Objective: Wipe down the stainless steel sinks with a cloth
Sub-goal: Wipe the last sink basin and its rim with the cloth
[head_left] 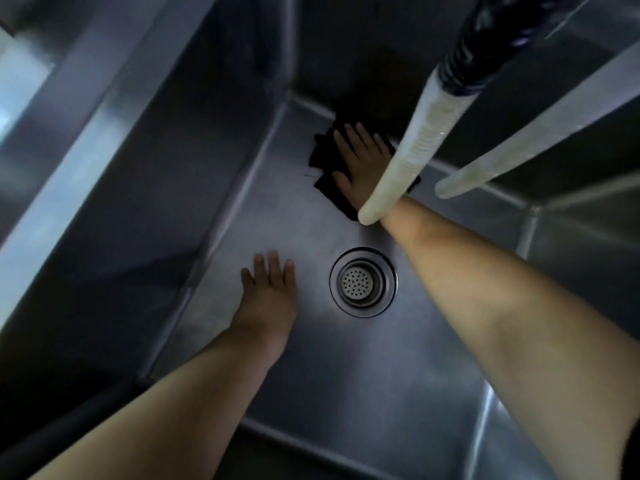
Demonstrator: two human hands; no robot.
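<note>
Reaching into the sink (398, 393), left hand (270, 296) lies flat and empty, fingers spread, beside the drain (363, 282). Farther in, right hand (363, 164) presses flat on the dark cloth (325, 157) at the far corner, behind a pale hose (408, 140).

Dim, bluish light; soft glare on the sink (346, 358) floor, blurred, wide-angle-bent edges.
</note>
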